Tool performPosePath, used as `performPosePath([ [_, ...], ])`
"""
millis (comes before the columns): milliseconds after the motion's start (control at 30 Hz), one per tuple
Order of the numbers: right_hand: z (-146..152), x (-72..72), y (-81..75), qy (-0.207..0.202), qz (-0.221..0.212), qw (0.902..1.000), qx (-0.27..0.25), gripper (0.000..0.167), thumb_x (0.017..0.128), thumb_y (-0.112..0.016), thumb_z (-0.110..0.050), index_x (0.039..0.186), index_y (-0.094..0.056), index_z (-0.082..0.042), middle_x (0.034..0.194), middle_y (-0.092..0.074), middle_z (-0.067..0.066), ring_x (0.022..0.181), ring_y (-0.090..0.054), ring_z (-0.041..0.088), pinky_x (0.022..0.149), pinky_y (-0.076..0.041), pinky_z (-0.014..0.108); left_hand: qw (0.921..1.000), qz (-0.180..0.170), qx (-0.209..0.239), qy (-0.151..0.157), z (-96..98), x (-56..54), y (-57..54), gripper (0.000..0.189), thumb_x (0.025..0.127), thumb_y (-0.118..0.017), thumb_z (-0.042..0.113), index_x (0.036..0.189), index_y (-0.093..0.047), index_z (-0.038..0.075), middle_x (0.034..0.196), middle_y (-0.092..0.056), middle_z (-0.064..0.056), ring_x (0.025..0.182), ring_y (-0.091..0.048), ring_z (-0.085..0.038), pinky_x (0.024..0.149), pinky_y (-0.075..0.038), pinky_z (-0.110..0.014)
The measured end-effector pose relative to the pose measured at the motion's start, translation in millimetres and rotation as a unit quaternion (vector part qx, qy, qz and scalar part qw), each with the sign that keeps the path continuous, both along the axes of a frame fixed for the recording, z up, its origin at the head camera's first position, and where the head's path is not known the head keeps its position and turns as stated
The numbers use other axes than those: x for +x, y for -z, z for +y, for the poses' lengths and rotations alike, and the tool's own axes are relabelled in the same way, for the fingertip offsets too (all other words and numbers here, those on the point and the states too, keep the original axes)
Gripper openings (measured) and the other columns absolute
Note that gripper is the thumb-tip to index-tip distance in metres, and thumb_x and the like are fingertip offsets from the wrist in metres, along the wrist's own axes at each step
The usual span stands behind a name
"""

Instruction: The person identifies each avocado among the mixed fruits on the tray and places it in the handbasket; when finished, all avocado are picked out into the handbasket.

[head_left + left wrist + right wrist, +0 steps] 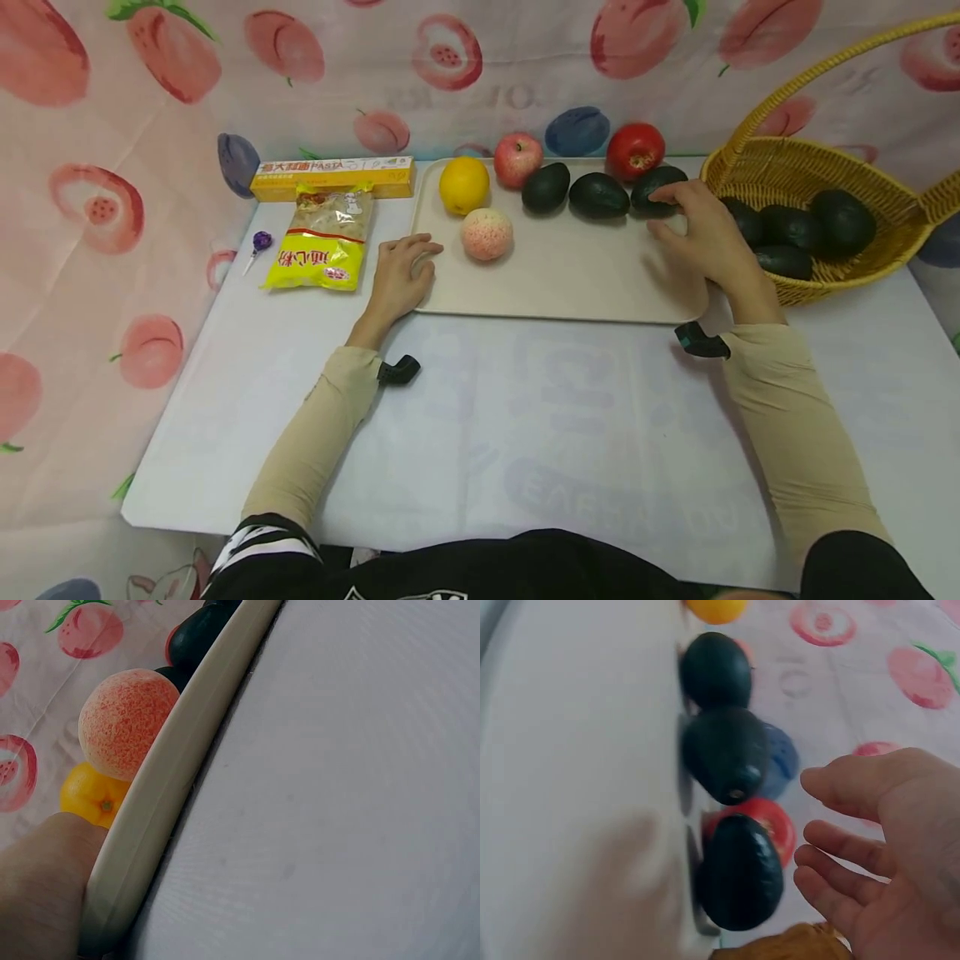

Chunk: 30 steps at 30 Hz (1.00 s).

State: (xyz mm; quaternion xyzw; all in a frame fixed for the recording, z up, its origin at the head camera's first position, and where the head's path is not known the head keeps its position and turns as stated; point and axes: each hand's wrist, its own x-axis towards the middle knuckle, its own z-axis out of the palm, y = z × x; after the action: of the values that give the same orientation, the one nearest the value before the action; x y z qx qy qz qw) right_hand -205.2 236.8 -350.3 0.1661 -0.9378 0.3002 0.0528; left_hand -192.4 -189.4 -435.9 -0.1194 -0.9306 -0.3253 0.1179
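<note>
A beige tray (pixel 555 283) carries three dark avocados in a row: a left one (pixel 546 188), a middle one (pixel 598 197) and a right one (pixel 657 188). Close to the right avocado (pixel 741 874) is my right hand (pixel 708 229), thumb and fingers spread; the right wrist view shows a gap between them and the fruit. My left hand (pixel 401 271) rests at the tray's left edge with loosely bent fingers, holding nothing. Nearest to it on the tray is a speckled pink peach (pixel 487 234). In the left wrist view the tray rim (pixel 161 817) hides part of the fruit.
At the right stands a yellow wicker basket (pixel 810 158) with several avocados (pixel 843 223) inside. An orange (pixel 464 185), an apple (pixel 517 160) and a tomato (pixel 635 151) line the tray's back. Left of it lie a pasta box (pixel 333 177), a yellow bag (pixel 322 242) and a lollipop (pixel 262 241).
</note>
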Motion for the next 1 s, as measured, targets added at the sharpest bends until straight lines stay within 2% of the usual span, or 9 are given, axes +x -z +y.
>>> performPosePath([
  [67, -4, -4.2, 2.1, -0.004, -0.003, 0.9998, 0.017, 0.040, 0.091, -0.057, -0.018, 0.128, -0.051, -0.003, 0.128, -0.047, 0.021, 0.117, -0.045, 0.038, 0.098, -0.034, 0.055, 1.0000, 0.000, -0.001, -0.002, -0.2, 0.6, 0.6, 0.028, 0.088, -0.054, 0.012, 0.112, -0.068, 0.014, 0.134, -0.056, -0.008, 0.123, -0.040, -0.032, 0.101, -0.029, -0.046],
  [267, -10, -18.9, 4.7, -0.002, 0.038, 0.9967, 0.071, 0.040, 0.089, -0.057, -0.012, 0.125, -0.049, 0.001, 0.123, -0.045, 0.027, 0.111, -0.043, 0.042, 0.094, -0.033, 0.056, 1.0000, 0.003, 0.006, -0.001, -0.7, 1.1, -0.2, 0.028, 0.088, -0.055, 0.012, 0.112, -0.068, 0.014, 0.134, -0.056, -0.008, 0.123, -0.040, -0.032, 0.101, -0.029, -0.046],
  [400, -13, -28.2, 7.9, 0.017, 0.022, 0.9952, 0.094, 0.046, 0.088, -0.057, -0.011, 0.130, -0.043, 0.002, 0.129, -0.039, 0.030, 0.117, -0.039, 0.046, 0.097, -0.032, 0.058, 1.0000, -0.001, 0.010, 0.000, 0.1, 1.4, -0.3, 0.028, 0.088, -0.055, 0.012, 0.112, -0.068, 0.014, 0.134, -0.056, -0.008, 0.122, -0.040, -0.032, 0.100, -0.029, -0.047],
  [500, -15, -33.8, 11.0, 0.039, 0.006, 0.9942, 0.100, 0.053, 0.087, -0.058, -0.012, 0.134, -0.038, 0.002, 0.134, -0.033, 0.031, 0.122, -0.034, 0.048, 0.097, -0.032, 0.062, 0.9999, -0.002, 0.012, 0.001, 0.9, 1.7, 0.6, 0.027, 0.088, -0.055, 0.011, 0.112, -0.067, 0.013, 0.134, -0.056, -0.009, 0.122, -0.040, -0.032, 0.100, -0.029, -0.047],
  [700, -20, -44.4, 17.9, 0.073, 0.012, 0.9918, 0.104, 0.062, 0.082, -0.064, -0.015, 0.134, -0.035, 0.003, 0.136, -0.026, 0.032, 0.127, -0.027, 0.050, 0.100, -0.030, 0.062, 1.0000, -0.001, 0.010, 0.001, 0.4, 2.6, 1.7, 0.027, 0.087, -0.055, 0.011, 0.112, -0.067, 0.013, 0.134, -0.056, -0.009, 0.122, -0.040, -0.032, 0.100, -0.029, -0.046],
  [833, -22, -48.6, 22.5, 0.090, 0.018, 0.9903, 0.105, 0.060, 0.081, -0.066, -0.015, 0.128, -0.036, 0.004, 0.135, -0.025, 0.033, 0.128, -0.025, 0.049, 0.102, -0.027, 0.061, 1.0000, -0.001, 0.006, 0.003, 1.3, 2.4, 0.8, 0.027, 0.088, -0.055, 0.011, 0.112, -0.067, 0.013, 0.133, -0.056, -0.009, 0.122, -0.040, -0.031, 0.101, -0.029, -0.046],
  [1000, -25, -52.4, 26.5, 0.098, 0.040, 0.9884, 0.109, 0.052, 0.081, -0.067, -0.014, 0.121, -0.039, 0.005, 0.132, -0.028, 0.031, 0.124, -0.029, 0.050, 0.102, -0.027, 0.060, 0.9999, 0.003, 0.009, 0.005, 1.2, 2.8, -1.2, 0.027, 0.088, -0.055, 0.011, 0.112, -0.067, 0.012, 0.133, -0.056, -0.010, 0.123, -0.039, -0.032, 0.101, -0.028, -0.046],
])
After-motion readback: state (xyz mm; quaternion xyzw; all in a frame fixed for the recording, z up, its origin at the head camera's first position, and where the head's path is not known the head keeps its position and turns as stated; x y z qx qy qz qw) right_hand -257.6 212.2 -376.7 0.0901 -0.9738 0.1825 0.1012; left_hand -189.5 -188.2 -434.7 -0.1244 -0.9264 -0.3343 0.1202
